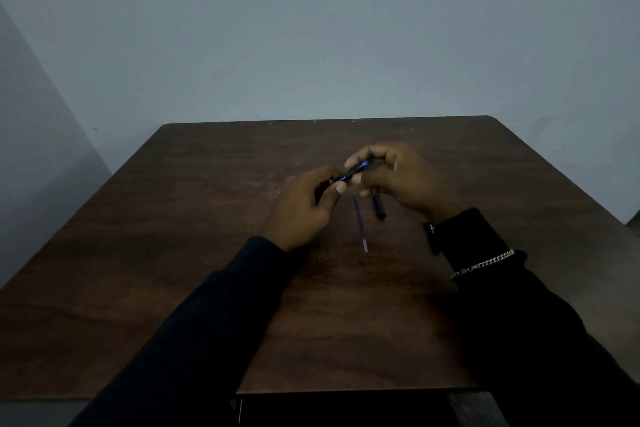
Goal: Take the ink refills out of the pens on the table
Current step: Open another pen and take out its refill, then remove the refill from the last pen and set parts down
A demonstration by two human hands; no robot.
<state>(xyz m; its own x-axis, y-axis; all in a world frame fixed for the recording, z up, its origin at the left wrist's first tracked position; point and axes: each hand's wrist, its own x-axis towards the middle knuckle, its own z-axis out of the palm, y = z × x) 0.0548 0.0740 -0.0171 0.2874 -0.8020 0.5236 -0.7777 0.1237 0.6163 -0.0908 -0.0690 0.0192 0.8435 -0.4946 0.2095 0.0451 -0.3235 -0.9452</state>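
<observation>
We grip the blue pen in both hands' fingers; one refill lies out; next, twist it apart.

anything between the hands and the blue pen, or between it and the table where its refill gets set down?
No. The left hand and right hand both pinch the blue pen. On the table just below it lie a loose refill and a black pen part; nothing else is visible.
</observation>
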